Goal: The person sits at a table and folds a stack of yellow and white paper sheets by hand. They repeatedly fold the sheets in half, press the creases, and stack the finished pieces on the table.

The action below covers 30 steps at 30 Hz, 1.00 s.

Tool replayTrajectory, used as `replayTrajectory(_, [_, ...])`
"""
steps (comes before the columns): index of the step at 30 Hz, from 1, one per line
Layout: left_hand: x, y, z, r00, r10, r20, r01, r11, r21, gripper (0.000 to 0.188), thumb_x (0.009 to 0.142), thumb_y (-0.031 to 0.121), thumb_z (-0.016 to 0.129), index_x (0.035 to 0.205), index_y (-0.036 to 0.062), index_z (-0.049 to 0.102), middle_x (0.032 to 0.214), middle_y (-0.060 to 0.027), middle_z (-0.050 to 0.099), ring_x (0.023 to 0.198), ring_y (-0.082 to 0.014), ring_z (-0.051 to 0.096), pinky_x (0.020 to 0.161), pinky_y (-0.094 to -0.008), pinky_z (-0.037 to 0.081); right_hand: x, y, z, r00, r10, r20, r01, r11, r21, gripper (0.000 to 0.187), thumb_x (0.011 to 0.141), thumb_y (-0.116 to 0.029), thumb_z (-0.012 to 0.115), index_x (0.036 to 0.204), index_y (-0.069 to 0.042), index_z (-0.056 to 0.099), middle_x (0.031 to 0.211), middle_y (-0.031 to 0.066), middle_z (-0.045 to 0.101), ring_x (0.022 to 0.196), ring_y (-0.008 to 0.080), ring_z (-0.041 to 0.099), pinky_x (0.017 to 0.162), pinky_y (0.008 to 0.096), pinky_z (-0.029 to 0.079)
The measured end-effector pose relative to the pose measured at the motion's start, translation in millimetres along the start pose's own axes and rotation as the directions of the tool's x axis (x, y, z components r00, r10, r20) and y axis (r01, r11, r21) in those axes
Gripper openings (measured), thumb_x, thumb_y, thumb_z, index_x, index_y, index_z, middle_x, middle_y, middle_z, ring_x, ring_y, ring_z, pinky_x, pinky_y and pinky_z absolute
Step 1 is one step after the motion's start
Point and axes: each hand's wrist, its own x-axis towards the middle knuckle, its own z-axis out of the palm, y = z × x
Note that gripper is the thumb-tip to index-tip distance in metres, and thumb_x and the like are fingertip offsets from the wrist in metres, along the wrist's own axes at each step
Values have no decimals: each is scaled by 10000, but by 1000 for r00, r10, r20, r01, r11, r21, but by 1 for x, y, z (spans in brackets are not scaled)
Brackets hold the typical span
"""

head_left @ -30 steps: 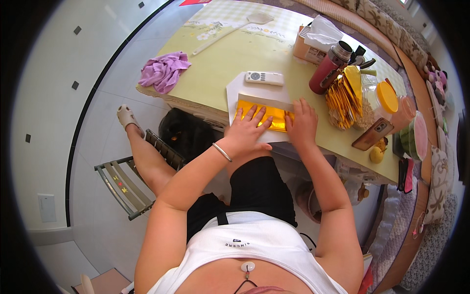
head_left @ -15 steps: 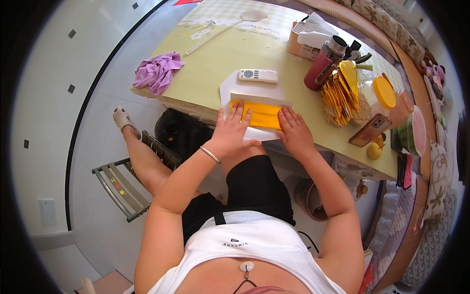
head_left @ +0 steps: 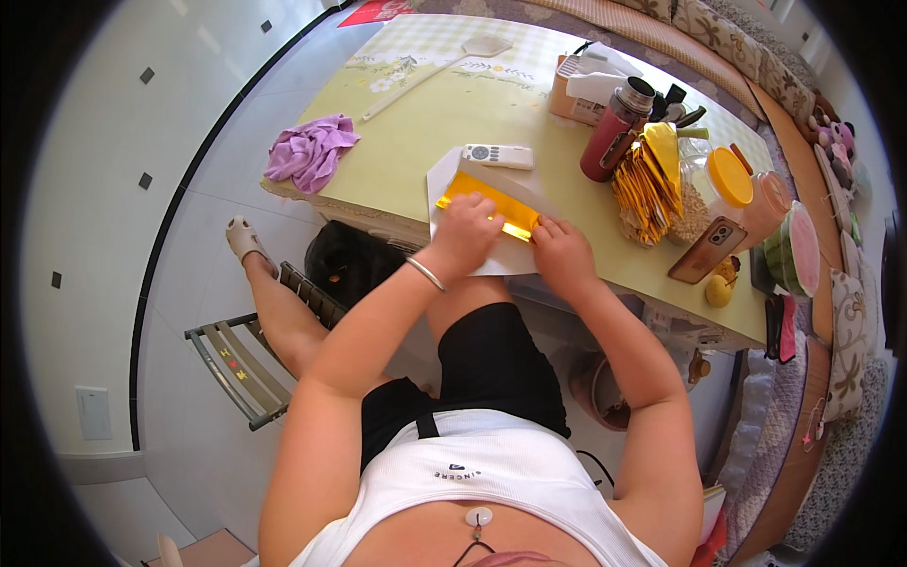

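A gold foil sheet (head_left: 484, 200) lies on a white paper (head_left: 441, 185) at the near edge of the yellow-green table (head_left: 416, 142). A fold of white paper is raised over the foil's far edge. My left hand (head_left: 468, 234) presses on the near left part of the sheet, fingers curled over its edge. My right hand (head_left: 556, 253) pinches the sheet's near right corner. A silver bracelet (head_left: 425, 274) sits on my left wrist.
A white remote (head_left: 498, 156) lies just beyond the paper. A purple cloth (head_left: 310, 151) is at the table's left edge. To the right stand a red flask (head_left: 614, 137), a stack of gold foil pieces (head_left: 650, 184), an orange-lidded jar (head_left: 723, 184) and a phone (head_left: 709, 249). A folding chair (head_left: 241, 364) is at my left.
Both hands slid toward me from flat on top of the foil to its near edge. The white paper's far flap now stands folded up over the foil.
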Motion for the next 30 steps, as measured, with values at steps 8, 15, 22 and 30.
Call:
replayTrajectory(8, [9,16,52,833,-432,-346,195,815,-546,181,777,162,778,708,25,683,838,-122,614,805,-301,623,736,-412,511,27,24,-3,905,360,229,-423,821,384,204,819,-239,772,766,-60,689,895,92,661,859,304,625,751,419,501])
replayTrajectory(15, [13,19,49,821,-490,-292,296,803,-517,204,756,178,787,674,31,670,845,-128,615,834,-308,621,753,-423,510,38,11,10,897,424,125,-442,865,238,278,785,-309,805,731,-69,677,820,100,612,843,301,611,733,433,484])
replayTrajectory(22, [15,22,47,816,-532,-224,353,767,-535,161,758,165,748,686,32,693,886,-165,615,901,-352,611,846,-449,501,38,-3,7,967,253,24,-254,967,31,355,837,-295,746,1074,-44,664,1144,133,638,1123,342,580,959,450,449])
replayTrajectory(30, [16,20,57,801,-467,-373,268,839,-474,205,761,175,759,662,35,645,828,-146,598,817,-337,609,759,-442,509,1,-23,13,959,46,279,-80,990,113,804,897,-449,664,1503,4,392,1571,212,372,1491,344,305,1223,476,208])
